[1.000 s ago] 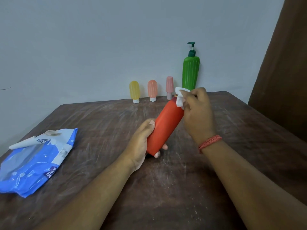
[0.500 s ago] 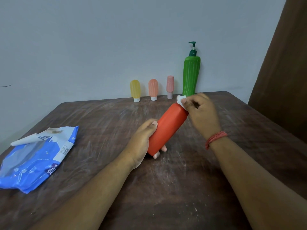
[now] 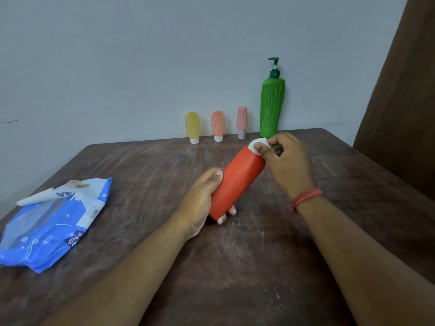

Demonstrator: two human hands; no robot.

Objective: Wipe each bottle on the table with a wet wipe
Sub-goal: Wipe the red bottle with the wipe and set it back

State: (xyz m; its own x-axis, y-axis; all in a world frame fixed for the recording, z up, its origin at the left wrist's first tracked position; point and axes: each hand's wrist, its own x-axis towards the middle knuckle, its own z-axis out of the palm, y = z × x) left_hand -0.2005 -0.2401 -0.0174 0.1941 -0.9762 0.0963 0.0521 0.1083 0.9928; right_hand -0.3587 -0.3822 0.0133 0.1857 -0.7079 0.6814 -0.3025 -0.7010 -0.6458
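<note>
Plain room: scuffed wooden table (image 3: pixel 141 161) against bare grey wall (image 3: pixel 117 55).

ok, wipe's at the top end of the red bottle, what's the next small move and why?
Probably drag the wet wipe down the red bottle toward the left hand. The right hand pinches the wipe at the bottle's far end, so the body below it looks unwiped, while the left hand grips the base.

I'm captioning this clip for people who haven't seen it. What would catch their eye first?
The orange-red bottle held tilted above mid-table: the left hand grips its base, the right hand presses a white wet wipe to its top. Next, the tall green pump bottle against the back wall, and the blue wipes pack at left.
</note>
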